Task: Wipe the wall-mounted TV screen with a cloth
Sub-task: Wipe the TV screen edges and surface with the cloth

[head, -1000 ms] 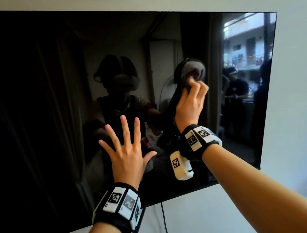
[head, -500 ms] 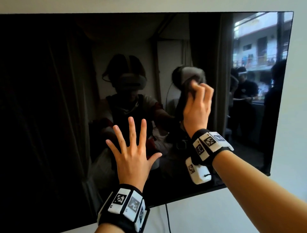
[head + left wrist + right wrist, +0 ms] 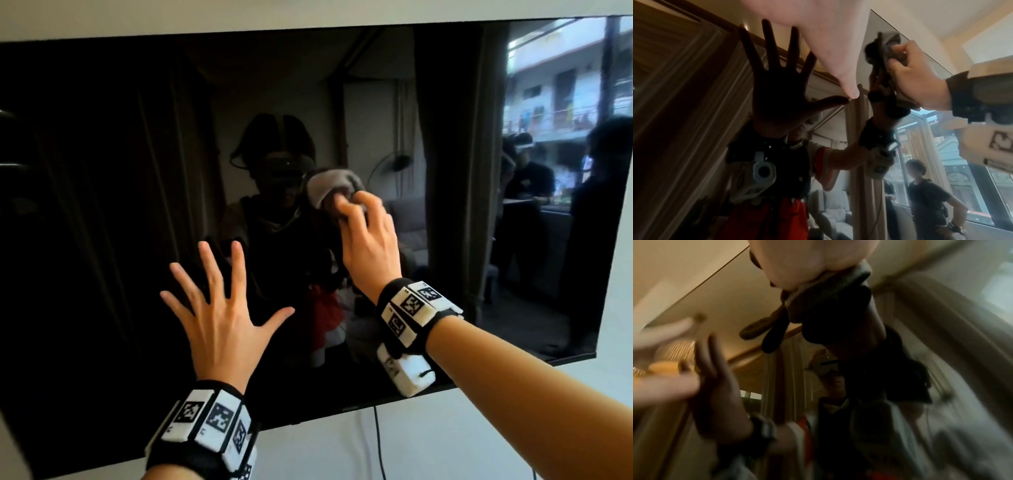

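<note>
The black wall-mounted TV screen (image 3: 102, 240) fills most of the head view. My right hand (image 3: 363, 219) grips a bunched grey cloth (image 3: 325, 188) and presses it against the glass near the screen's middle. My left hand (image 3: 219, 301) lies below and to its left, fingers spread wide and flat on the screen, holding nothing. The left wrist view shows my left hand (image 3: 828, 48) close up with its dark reflection, and my right hand (image 3: 916, 78) holding the cloth (image 3: 890, 40). The right wrist view is blurred; my right hand (image 3: 807, 264) presses the cloth (image 3: 844, 280) on the glass.
White wall (image 3: 513, 428) surrounds the TV, and a thin black cable (image 3: 378, 442) hangs below its bottom edge. The glass mirrors me, curtains, a window, and another person (image 3: 527, 192) standing at the right.
My right hand has slid the cloth leftward and a little down across the screen. My left hand has stayed spread on the glass.
</note>
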### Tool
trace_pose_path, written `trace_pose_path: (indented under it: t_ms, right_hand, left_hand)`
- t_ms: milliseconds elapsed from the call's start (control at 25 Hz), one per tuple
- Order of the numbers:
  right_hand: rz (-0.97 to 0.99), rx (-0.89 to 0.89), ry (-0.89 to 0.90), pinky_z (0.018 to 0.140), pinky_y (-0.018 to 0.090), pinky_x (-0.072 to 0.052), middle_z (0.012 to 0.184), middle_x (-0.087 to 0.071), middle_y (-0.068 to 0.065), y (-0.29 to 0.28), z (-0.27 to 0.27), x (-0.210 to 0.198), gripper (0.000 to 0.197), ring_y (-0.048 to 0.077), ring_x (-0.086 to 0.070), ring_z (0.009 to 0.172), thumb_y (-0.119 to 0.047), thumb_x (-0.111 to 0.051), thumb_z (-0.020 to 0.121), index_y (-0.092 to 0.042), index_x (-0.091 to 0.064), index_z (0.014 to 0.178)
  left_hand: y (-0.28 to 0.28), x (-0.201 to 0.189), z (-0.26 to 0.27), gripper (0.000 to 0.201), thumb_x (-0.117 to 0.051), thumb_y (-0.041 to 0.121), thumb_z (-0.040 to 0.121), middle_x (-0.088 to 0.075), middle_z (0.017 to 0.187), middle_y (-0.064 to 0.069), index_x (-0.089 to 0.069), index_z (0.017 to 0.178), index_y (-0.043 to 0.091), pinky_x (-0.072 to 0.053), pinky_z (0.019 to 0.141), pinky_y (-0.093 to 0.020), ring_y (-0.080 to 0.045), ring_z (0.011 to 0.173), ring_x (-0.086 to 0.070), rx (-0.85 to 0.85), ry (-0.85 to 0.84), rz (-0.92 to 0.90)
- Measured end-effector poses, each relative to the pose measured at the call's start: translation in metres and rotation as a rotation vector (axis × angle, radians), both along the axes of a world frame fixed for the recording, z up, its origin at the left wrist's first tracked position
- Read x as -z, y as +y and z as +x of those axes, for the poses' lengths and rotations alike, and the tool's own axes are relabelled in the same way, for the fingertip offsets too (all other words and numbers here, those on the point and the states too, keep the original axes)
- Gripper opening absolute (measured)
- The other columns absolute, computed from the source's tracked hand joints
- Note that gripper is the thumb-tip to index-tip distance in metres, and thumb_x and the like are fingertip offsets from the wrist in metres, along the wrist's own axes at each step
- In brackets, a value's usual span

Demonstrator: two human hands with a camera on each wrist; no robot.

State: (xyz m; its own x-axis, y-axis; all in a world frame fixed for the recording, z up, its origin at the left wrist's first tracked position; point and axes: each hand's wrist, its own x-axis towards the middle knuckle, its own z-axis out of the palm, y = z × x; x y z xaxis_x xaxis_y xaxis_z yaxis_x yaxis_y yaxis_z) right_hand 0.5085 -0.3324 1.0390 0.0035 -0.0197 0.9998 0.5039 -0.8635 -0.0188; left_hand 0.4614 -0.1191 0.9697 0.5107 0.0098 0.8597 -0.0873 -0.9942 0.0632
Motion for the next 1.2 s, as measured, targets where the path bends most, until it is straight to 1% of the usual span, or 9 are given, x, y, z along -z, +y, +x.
trace_pose_path:
  t_ms: [40, 160, 320, 480, 640, 760, 960, 1080, 1200]
  right_hand:
    - [-0.044, 0.000, 0.000, 0.072, 0.041, -0.043, 0.115, -0.050, 0.015, 0.005, -0.001, -0.005, 0.030, 0.030, -0.051, 0.085, -0.003, -0.056, 0.087, -0.011, -0.051, 0.115]
    - [0.350, -0.020, 0.018, 0.076, 0.041, -0.045, 0.116, -0.050, 0.016, 0.025, 0.000, -0.023, 0.024, 0.028, -0.051, 0.090, -0.005, -0.053, 0.091, -0.009, -0.051, 0.115]
    - [0.028, 0.045, -0.003, 0.075, 0.039, -0.042, 0.115, -0.049, 0.015, 0.058, -0.002, -0.006, 0.034, 0.029, -0.050, 0.087, -0.001, -0.059, 0.086, -0.013, -0.049, 0.115]
    - [0.343, 0.079, 0.020, 0.076, 0.041, -0.045, 0.115, -0.051, 0.016, 0.059, -0.003, -0.020, 0.029, 0.029, -0.052, 0.089, -0.004, -0.053, 0.090, -0.014, -0.045, 0.116]
    - [-0.061, 0.125, 0.048, 0.074, 0.039, -0.039, 0.116, -0.051, 0.015, 0.074, -0.003, 0.000, 0.034, 0.030, -0.050, 0.091, -0.008, -0.053, 0.087, -0.018, -0.046, 0.118]
    - [0.428, 0.105, 0.051, 0.078, 0.037, -0.035, 0.117, -0.050, 0.015, 0.071, 0.000, -0.021, 0.027, 0.028, -0.048, 0.095, -0.011, -0.050, 0.091, -0.017, -0.044, 0.116]
    - [-0.047, 0.122, 0.086, 0.073, 0.038, -0.036, 0.116, -0.051, 0.015, 0.095, -0.005, 0.002, 0.031, 0.027, -0.049, 0.092, -0.011, -0.052, 0.088, -0.018, -0.044, 0.118]
    - [0.467, 0.097, 0.079, 0.075, 0.031, -0.029, 0.117, -0.050, 0.013, 0.100, -0.004, -0.019, 0.026, 0.024, -0.047, 0.095, -0.012, -0.051, 0.091, -0.015, -0.047, 0.116]
    - [0.139, 0.118, 0.068, 0.074, 0.036, -0.033, 0.117, -0.050, 0.015, 0.130, -0.006, 0.005, 0.028, 0.028, -0.048, 0.093, -0.014, -0.050, 0.089, -0.016, -0.046, 0.116]
  left_hand:
    - [0.009, -0.001, 0.000, 0.113, -0.056, 0.076, 0.070, -0.009, 0.161, -0.023, -0.019, 0.157, 0.015, -0.021, 0.102, -0.079, -0.059, 0.140, -0.010, -0.001, 0.011, 0.013]
    - [0.017, 0.001, 0.002, 0.109, -0.057, 0.074, 0.073, -0.012, 0.161, -0.022, -0.020, 0.157, 0.016, -0.033, 0.098, -0.076, -0.057, 0.139, -0.019, 0.010, 0.029, 0.048]
    - [0.017, 0.002, 0.003, 0.108, -0.058, 0.074, 0.074, -0.013, 0.161, -0.020, -0.020, 0.157, 0.017, -0.036, 0.097, -0.074, -0.056, 0.139, -0.021, 0.020, 0.027, 0.038]
    - [0.018, 0.005, 0.003, 0.107, -0.055, 0.076, 0.077, -0.009, 0.162, -0.019, -0.015, 0.158, 0.018, -0.035, 0.100, -0.072, -0.054, 0.141, -0.019, 0.036, 0.017, 0.042]
    - [0.019, 0.006, 0.003, 0.107, -0.053, 0.077, 0.078, -0.004, 0.163, -0.018, -0.011, 0.158, 0.018, -0.034, 0.102, -0.071, -0.053, 0.143, -0.016, 0.024, 0.023, 0.051]
    - [0.019, 0.007, 0.004, 0.106, -0.049, 0.078, 0.081, -0.001, 0.163, -0.017, -0.007, 0.158, 0.019, -0.033, 0.103, -0.071, -0.052, 0.144, -0.012, 0.023, 0.021, 0.049]
    - [0.021, 0.006, 0.003, 0.105, -0.055, 0.073, 0.081, -0.004, 0.163, -0.017, -0.010, 0.158, 0.018, -0.034, 0.104, -0.069, -0.052, 0.144, -0.014, 0.021, 0.022, 0.068]
    - [0.035, 0.007, -0.001, 0.097, -0.060, 0.067, 0.083, -0.012, 0.163, -0.017, -0.019, 0.157, 0.020, -0.033, 0.105, -0.069, -0.049, 0.144, -0.017, 0.073, -0.015, 0.076]
    - [0.062, 0.006, -0.002, 0.097, -0.053, 0.073, 0.080, -0.011, 0.162, -0.018, -0.019, 0.157, 0.025, -0.022, 0.105, -0.076, -0.052, 0.144, -0.009, 0.037, -0.034, 0.059]
